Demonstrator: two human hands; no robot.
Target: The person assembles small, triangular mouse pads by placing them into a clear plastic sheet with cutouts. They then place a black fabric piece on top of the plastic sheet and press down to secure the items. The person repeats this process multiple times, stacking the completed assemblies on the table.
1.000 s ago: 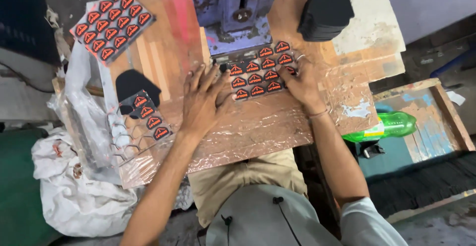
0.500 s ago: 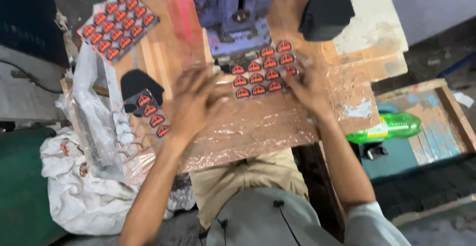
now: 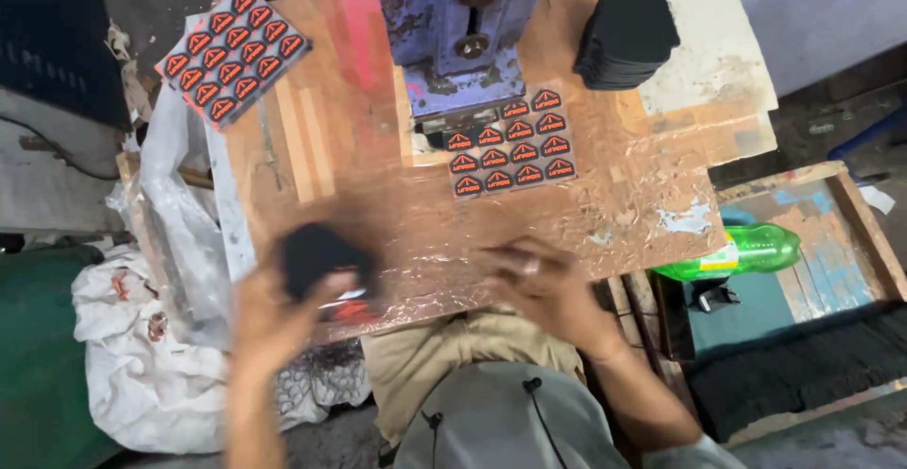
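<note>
Left hand point(image 3: 274, 323), blurred, pinches a flat black shield-shaped fabric piece point(image 3: 316, 254) at the near-left of the blue metal press point(image 3: 463, 30). Piece looks light, floppy; best held by its edge. Right hand point(image 3: 548, 289): fingers curled, grip unclear.

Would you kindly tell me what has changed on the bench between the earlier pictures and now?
Both hands have pulled back from the sheet of orange-and-black labels toward the near edge of the bench. The left hand now touches a black piece at the front left; whether it grips it is blurred. The right hand rests on the foil-covered bench top. The label sheet, the blue press, the black stack and the green bottle stayed put.
</note>
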